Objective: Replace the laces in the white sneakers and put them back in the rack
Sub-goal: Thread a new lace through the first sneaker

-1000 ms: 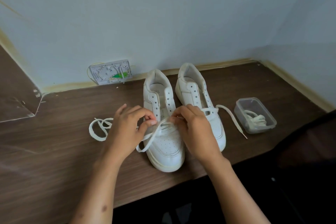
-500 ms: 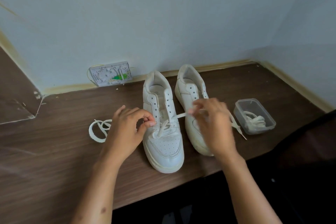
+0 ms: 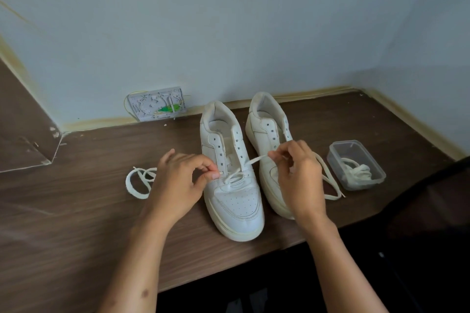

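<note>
On the left sneaker, both hands (fingers curled) pinch lace.

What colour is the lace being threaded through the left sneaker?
Off-white, slightly cream; the lace shows best in the head view, the only one.

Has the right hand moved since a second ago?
Yes. The right hand, pinching the lace, went rightward from over the left sneaker toward the plastic container.

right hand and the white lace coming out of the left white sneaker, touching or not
Touching. The head view shows the right hand pinching the white lace at its fingertips, pulling it taut from the left white sneaker.
</note>
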A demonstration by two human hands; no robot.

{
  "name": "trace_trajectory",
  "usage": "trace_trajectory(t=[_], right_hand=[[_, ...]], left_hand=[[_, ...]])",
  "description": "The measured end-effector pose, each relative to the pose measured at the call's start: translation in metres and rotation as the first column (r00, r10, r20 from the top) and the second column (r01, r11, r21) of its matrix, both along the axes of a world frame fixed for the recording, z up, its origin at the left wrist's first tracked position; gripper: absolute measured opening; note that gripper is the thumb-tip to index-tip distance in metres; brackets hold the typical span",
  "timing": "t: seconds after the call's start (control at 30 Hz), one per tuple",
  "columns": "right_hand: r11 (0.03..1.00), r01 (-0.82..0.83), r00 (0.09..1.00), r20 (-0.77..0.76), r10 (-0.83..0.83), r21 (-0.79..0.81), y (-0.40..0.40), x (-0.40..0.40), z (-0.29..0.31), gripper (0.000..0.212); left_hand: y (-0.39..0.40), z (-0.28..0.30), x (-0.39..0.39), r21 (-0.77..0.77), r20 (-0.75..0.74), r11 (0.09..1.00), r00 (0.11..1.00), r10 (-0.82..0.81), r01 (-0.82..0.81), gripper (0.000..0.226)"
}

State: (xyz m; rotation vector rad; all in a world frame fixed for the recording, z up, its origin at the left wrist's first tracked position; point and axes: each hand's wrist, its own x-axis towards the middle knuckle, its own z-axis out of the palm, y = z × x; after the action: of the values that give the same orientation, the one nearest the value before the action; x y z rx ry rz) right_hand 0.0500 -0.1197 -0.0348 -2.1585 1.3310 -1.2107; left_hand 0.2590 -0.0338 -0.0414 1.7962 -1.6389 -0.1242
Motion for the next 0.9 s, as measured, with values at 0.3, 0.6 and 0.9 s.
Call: trace_trajectory(t=[0.3, 0.6, 0.9], right_hand=[[0.995, 0.013, 0.985, 0.172, -0.029, 0.096, 0.004, -0.001, 0.009, 0.008], [0.531, -0.762, 0.607, 0.695, 0.385, 0.371, 0.027, 0.022, 0.025, 0.025], [0.419, -0.766, 0.628, 0.707, 0.326, 0.488, 0.018, 0.007, 0.026, 0.016]], left_hand=[[0.029, 0.026, 0.015, 0.314, -0.545, 0.9, 0.834, -0.088, 0.301, 0.023], [0.014, 0.039, -0.016, -0.09, -0.67, 0.958, 0.696, -0.259, 0.271, 0.027], [-0.002, 0.029, -0.014, -0.171, -0.747, 0.954, 0.664, 0.036, -0.244, 0.019]])
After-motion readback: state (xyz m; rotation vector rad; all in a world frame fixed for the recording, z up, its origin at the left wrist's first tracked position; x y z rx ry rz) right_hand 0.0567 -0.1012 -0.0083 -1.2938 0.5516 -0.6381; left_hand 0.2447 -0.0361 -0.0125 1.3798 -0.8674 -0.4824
